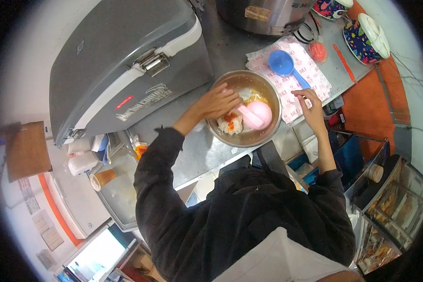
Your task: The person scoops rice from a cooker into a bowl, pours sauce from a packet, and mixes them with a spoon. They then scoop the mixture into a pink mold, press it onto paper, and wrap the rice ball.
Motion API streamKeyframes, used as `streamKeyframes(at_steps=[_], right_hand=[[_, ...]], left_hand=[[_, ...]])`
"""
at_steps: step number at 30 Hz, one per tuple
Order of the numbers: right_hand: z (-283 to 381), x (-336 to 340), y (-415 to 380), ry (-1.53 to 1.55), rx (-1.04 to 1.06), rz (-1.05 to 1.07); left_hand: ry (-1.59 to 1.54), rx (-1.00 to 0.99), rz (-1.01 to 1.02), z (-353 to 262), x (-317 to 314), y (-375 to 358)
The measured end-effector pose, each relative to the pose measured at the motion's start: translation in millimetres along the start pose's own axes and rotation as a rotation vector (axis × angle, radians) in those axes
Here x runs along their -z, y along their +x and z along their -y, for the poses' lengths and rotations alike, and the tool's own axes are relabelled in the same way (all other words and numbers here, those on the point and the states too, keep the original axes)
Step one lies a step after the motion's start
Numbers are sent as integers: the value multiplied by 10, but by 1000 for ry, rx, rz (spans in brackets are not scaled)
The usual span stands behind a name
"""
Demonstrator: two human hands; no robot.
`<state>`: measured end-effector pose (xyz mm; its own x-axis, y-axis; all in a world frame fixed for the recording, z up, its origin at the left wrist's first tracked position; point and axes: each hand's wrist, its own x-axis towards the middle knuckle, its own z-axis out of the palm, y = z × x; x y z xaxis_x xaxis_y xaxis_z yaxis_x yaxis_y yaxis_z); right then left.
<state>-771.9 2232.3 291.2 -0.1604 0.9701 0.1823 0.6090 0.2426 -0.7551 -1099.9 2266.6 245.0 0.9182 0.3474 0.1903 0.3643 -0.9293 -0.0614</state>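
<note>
A metal bowl (278, 105) sits on the counter, holding white rice (230, 123) with red-orange bits on top and yellow crumbs beside it. Inside lies the round end of a pink scoop (259, 115). My left hand (221, 102) is over the bowl's left side, its fingers wrapped round the scoop's handle. To the right of the bowl, my right hand (309, 104) hangs over the edge of some printed papers (288, 106), fingers apart and empty. Near its fingertips is the handle of a blue scoop (282, 63) resting on those papers.
A large grey cooler box (174, 89) stands left of the bowl. Behind are a big metal pot (263, 16) and patterned containers (364, 40). A cup (103, 178) is on a tray at lower left. Blue crates (345, 150) are below the counter at right.
</note>
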Motion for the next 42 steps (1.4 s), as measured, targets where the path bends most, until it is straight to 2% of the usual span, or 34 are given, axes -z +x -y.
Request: streamKeyframes(at_steps=[2, 4, 7, 8, 10, 11, 12, 13, 14, 16, 18, 20, 22, 24, 28, 30, 31, 33, 34, 36, 38, 40, 41, 42], right_hand=[[17, 7, 183, 23, 66, 37], [39, -84, 443, 17, 79, 109], [95, -478, 855, 213, 112, 222], [116, -685, 937, 192, 119, 370], [154, -1124, 1019, 163, 153, 625], [141, -1342, 995, 154, 175, 735], [105, -1541, 955, 160, 179, 755], [46, -1752, 903, 26, 254, 780], [-72, -1998, 837, -107, 332, 797], [-178, -2217, 759, -30, 511, 698], [17, -2076, 814, -201, 210, 878], [195, -1833, 860, -103, 142, 831], [265, -1597, 865, -6, 67, 767], [221, -1300, 818, -207, 448, 339], [249, -607, 685, -137, 311, 391], [331, -306, 613, -228, 188, 674], [317, -225, 539, -236, 180, 663], [310, -97, 385, -367, 258, 862], [310, -80, 273, -376, 252, 854], [293, -83, 17, -488, 366, 775], [367, -46, -133, -498, 295, 795], [488, 6, -237, -341, 106, 633], [593, 9, -284, -237, -42, 594], [570, -89, -327, -242, -33, 597]], left_hand=[[-216, 187, 85, -140, 136, -99], [-296, 284, 153, -347, 443, -268], [-320, 742, 62, -793, 598, -678], [-357, 884, 5, -1017, 521, -829], [-418, 1244, -338, -1594, 353, -962], [-416, 1269, -331, -1807, 342, -896], [-613, 1506, -600, -1991, 318, -769], [-808, 1721, -892, -2163, 281, -678], [-850, 1775, -959, -2376, 113, -711], [-740, 1809, -1250, -2338, 163, -354], [-703, 1829, -1361, -2413, -67, -386], [-1108, 1787, -1361, -2478, -263, -517], [-1114, 1708, -1412, -2259, -275, -523], [-1292, 1479, -1640, -2027, -249, -538], [-1275, 1512, -1511, -1775, -284, -709], [-1277, 1589, -1242, -1712, -312, -772], [-1289, 1576, -1237, -1691, -335, -779], [-1394, 1513, -1315, -1653, -382, -751], [-1405, 1500, -1313, -1633, -398, -718], [-1429, 1456, -1404, -1614, -420, -642], [-1467, 1433, -1472, -1640, -570, -651], [-1493, 1411, -1550, -1589, -565, -635], [-1509, 1499, -1519, -1557, -567, -619], [-1527, 1590, -1485, -1530, -518, -570]])
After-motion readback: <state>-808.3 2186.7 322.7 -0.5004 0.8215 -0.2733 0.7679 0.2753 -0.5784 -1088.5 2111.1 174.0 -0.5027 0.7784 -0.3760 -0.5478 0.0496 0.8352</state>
